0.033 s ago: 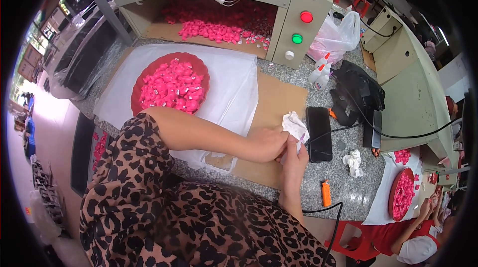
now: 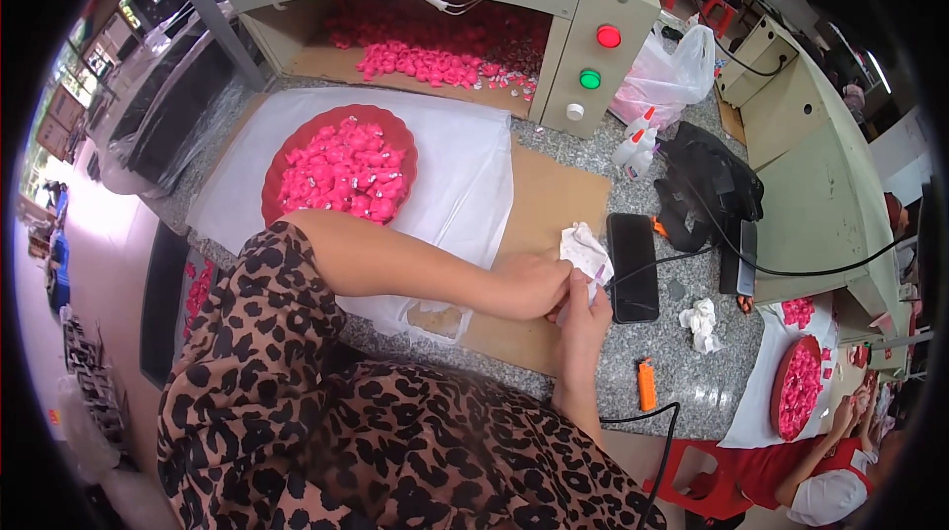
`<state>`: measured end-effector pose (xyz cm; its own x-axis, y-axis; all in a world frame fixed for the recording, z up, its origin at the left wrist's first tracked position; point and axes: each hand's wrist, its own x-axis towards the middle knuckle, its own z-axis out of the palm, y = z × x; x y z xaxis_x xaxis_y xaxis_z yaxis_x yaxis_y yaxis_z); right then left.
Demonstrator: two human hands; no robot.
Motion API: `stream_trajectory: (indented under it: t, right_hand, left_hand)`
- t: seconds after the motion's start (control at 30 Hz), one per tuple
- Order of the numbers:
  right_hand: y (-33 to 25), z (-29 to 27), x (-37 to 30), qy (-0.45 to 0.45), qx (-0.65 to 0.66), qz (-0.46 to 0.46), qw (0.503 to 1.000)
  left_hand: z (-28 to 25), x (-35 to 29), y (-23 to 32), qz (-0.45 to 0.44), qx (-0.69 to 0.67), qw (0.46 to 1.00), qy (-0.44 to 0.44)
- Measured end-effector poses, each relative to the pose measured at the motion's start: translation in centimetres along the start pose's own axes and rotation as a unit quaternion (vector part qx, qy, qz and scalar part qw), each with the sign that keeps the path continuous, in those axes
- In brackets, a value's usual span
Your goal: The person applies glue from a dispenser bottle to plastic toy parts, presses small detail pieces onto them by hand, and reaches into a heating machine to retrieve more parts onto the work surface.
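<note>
My left hand [image 2: 534,285] and my right hand [image 2: 585,320] meet over the brown cardboard, fingertips together. Both are closed in a pinch; a small, pale thing with a purplish streak shows at the right fingertips, too small to name. Just beyond them lies a crumpled white tissue [image 2: 585,245]. Left of my hands, a scalloped red tray [image 2: 274,179] full of small bright-pink pieces [image 2: 341,169] sits on white sheeting [image 2: 460,159]. My left forearm passes in front of the tray's near edge.
Ahead stands a beige machine [image 2: 593,36] with pink pieces inside. To the right are a black phone [image 2: 633,268], glue bottles [image 2: 638,149], a black bag [image 2: 717,174], another crumpled tissue [image 2: 700,324] and an orange lighter [image 2: 647,385]. A co-worker sits at far right beside another red tray [image 2: 784,387].
</note>
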<state>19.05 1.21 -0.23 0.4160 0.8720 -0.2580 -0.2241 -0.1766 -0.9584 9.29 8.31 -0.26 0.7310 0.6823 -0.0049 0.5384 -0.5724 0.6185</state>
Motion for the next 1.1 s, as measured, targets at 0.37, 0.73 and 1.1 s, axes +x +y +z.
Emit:
stream_trajectory:
  t: [0.37, 0.73, 1.1]
  right_hand:
    - [0.0, -0.2, 0.5, 0.0, 0.022, 0.028, 0.999]
    - [-0.3, 0.1, 0.1, -0.006, 0.015, 0.019, 1.0]
    - [-0.6, 0.1, 0.1, -0.021, 0.033, 0.035, 0.999]
  left_hand:
    - [-5.3, 1.5, 0.6, -0.266, -0.28, 0.892, -0.235]
    - [-3.8, 0.9, -0.7, -0.107, -0.074, 0.989, -0.063]
    - [-6.6, 4.3, -6.1, -0.083, -0.107, 0.991, -0.005]
